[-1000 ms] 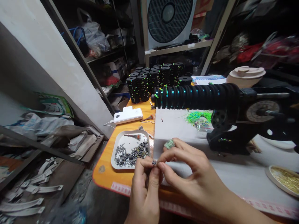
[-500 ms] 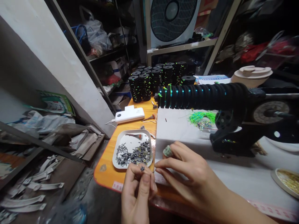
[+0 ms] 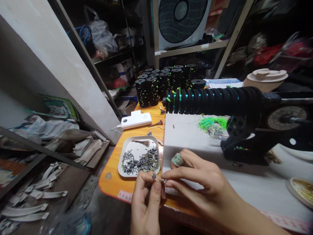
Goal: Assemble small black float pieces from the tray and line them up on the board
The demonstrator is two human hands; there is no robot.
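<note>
Pinching a small cluster of dark bits (image 3: 154, 176), the left hand (image 3: 148, 197) is sitting at the lower middle of the frame, its thumb pressing against the curled forefinger and the cluster showing just above the thumb's tip. Those left fingers are clamping together on the bits and partly hiding them, so their exact number is escaping view. The right hand (image 3: 200, 176) is pointing in from the lower right, its thumb and forefinger nearly meeting just beside the left fingertips; whether they are gripping a fine end or only resting near one, I cannot tell. A greenish wrap (image 3: 177, 160) is covering one of its other fingers. The bits are looking much like the pile (image 3: 146, 160) that is lying loose in the white tray (image 3: 133, 148) on the orange table (image 3: 113, 171), left of centre, where a brush (image 3: 141, 142) is resting behind it. Judging by their look, they are probably weighing almost nothing, feeling hard and stiff rather than crushable, and turning slippery wherever the surface is shining. Being so tiny and apparently rounded, they are likely wanting a hold across their sides, between bare fingertips, with light, even pressure; squeezing off-centre would be risking a bit shooting out and rolling away.
</note>
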